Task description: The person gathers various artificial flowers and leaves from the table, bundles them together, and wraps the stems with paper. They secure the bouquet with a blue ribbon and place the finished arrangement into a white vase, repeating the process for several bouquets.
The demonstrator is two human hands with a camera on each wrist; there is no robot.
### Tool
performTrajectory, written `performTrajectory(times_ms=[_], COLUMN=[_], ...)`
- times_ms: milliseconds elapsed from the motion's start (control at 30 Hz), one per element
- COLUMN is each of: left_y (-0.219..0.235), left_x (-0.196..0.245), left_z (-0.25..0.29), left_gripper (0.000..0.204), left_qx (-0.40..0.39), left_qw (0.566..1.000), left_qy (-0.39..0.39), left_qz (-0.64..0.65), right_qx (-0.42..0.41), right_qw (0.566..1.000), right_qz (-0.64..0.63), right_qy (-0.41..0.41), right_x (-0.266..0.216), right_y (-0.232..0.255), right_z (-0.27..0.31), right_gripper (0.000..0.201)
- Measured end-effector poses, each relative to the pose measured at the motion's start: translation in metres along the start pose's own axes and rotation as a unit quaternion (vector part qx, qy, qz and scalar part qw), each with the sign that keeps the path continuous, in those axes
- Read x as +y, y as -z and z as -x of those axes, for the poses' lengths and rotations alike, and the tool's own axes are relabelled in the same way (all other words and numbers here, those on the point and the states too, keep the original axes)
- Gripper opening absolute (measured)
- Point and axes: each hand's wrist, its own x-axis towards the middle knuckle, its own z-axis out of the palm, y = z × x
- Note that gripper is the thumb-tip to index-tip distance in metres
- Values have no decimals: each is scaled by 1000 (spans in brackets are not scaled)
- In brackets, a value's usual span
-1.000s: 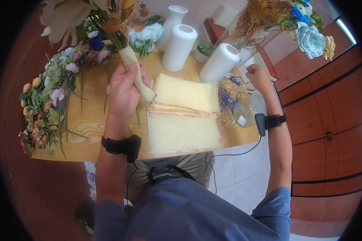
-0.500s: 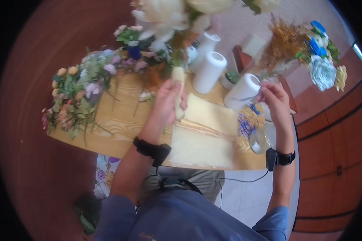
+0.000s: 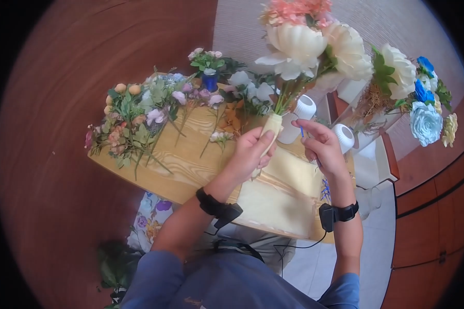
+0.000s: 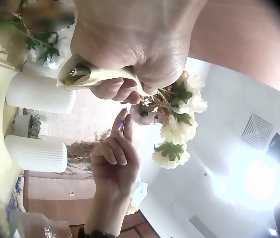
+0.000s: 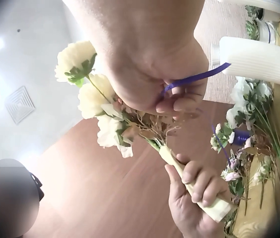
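Observation:
A bouquet of cream flowers with pink ones behind stands up from a pale yellow wrapper. The left hand grips that wrapper around the stems, thumb along its front. Close to its right, the right hand pinches a thin blue-purple ribbon. In the right wrist view the ribbon trails from the curled fingers, apart from the wrapper. The wrapper's open lower end shows in the left wrist view.
Loose flowers cover the table's left side. Yellow sheets lie at the front. White ribbed vases stand behind the hands, with a blue pot farther back. A blue and yellow arrangement is at the right.
The left hand and bouquet have moved right in the head view, and the wrapped stems now tilt right. The right hand has come close to the wrapper with the ribbon. The view has shifted.

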Motion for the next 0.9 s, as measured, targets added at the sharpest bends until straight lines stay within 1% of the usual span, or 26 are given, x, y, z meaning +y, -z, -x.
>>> performTrajectory(times_ms=[133,200,300,367,467,533,600,667,733,800,833,867,900], left_y=[1,2,6,6,7,7,8,7,7,8,10,13,15], left_x=[-9,-12,-15,-17,-18,-18,-19,-21,-20,-16,-13,-11,-10], left_z=[0,1,2,2,4,4,5,5,5,6,7,7,7], left_gripper=[26,26,24,25,27,28,29,30,28,27,22,18,18], left_qx=[-11,-16,-38,-59,-34,-32,-27,-18,-8,4,5,6,7], left_qw=[1000,1000,999,997,999,999,999,998,997,996,996,996,996], left_qy=[-3,-5,-8,-29,-21,-21,-25,-54,-61,-68,-55,-42,-44], left_qz=[-4,-7,14,27,11,14,16,-38,-45,-52,-67,-81,-81], right_qx=[-1,42,62,60,56,55,63,47,30,32,29,24,19], right_qw=[1000,999,997,997,998,998,996,996,996,997,997,998,999], right_qz=[-25,-21,-39,-34,-28,-22,44,60,76,61,63,36,10], right_qy=[-5,-3,-12,-19,-31,-31,-36,-38,-39,-30,-29,-35,-41], right_x=[10,21,32,31,25,19,16,14,15,22,20,18,16], right_y=[-4,-4,-3,-5,-19,-29,-38,-49,-54,-57,-59,-62,-64], right_z=[1,-2,-1,1,5,5,4,-1,-6,-11,-12,-12,-12], right_gripper=[34,28,25,25,24,24,24,24,24,23,23,22,22])
